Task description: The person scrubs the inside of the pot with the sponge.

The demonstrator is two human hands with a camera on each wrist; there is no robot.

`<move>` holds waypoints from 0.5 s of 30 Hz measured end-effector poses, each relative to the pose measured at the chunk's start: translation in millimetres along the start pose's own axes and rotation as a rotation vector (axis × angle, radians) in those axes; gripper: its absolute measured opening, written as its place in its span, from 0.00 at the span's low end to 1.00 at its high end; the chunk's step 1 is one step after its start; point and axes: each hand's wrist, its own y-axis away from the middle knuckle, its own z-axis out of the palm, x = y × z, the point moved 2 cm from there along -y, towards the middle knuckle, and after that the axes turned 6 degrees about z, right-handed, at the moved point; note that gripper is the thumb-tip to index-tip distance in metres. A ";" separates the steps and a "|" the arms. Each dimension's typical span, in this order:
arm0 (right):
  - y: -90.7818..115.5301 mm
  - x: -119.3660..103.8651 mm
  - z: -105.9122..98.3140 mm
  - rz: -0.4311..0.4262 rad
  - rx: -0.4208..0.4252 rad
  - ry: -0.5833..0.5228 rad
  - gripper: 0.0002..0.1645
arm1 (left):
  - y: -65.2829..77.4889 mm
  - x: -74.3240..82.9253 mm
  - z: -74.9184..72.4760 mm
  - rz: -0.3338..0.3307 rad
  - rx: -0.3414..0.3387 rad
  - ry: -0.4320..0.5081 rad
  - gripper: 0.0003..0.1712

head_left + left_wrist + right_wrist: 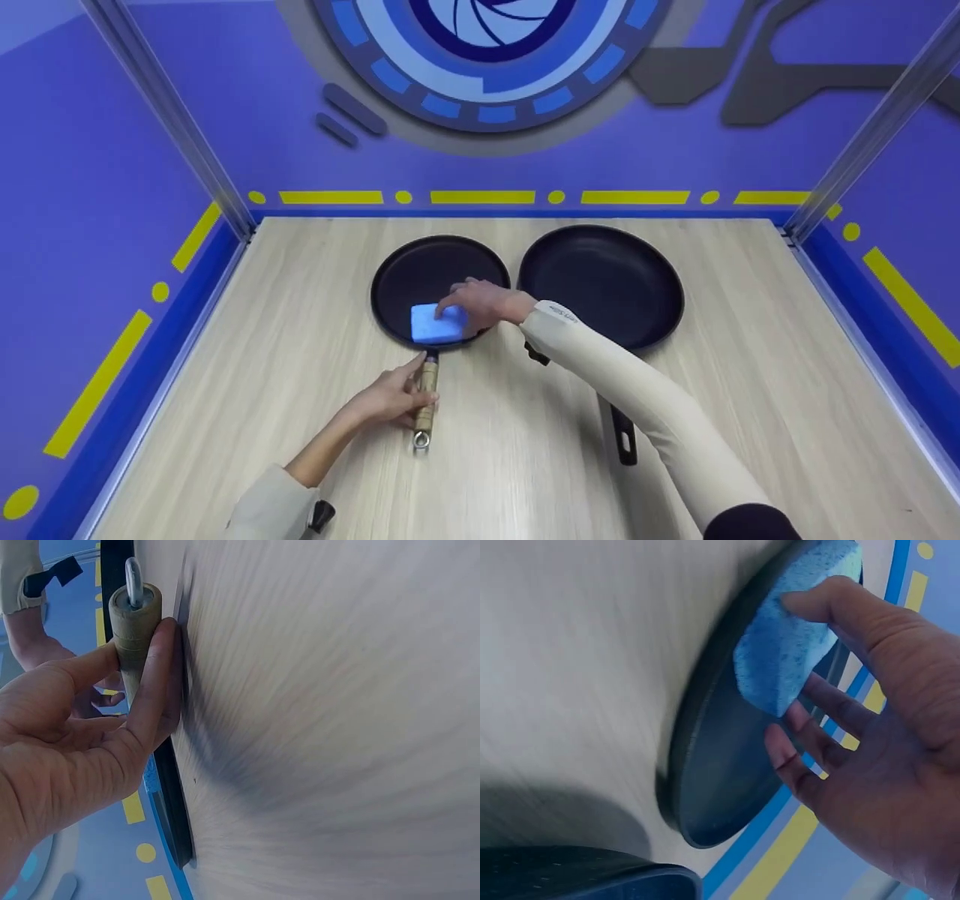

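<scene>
From where I stand, the small pan [420, 274] lies close to the far edge of the table [300, 315], left of that edge's middle, its handle [430, 375] pointing toward the near edge. The left hand [386, 396] has thumb and fingers closed round the handle, near the ring [421, 440] at its end. The right hand [484, 300] pinches a blue sponge [427, 326], thumb against one face, over the part of the small pan nearest the handle. The big pan [592, 277] sits just beside it, toward the table's right edge.

It looks like wiping to me. To do it well, I'd hold the handle firm and low so the small pan can't turn or tip, lay the sponge flat rather than tilted as the right wrist view suggests, and spread the fingers for even pressure. Overlapping strokes should reach right into the rim, without knocking the big pan.

As for writing, the right sleeve [615, 367] carries small lettering [561, 310] at the cuff, too tiny to read. I can make out no brand on either pan.
</scene>
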 end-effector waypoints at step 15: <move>6.7 7.6 0.4 0.021 -0.005 0.061 0.30 | -0.6 1.6 -1.2 0.020 0.009 -0.002 0.49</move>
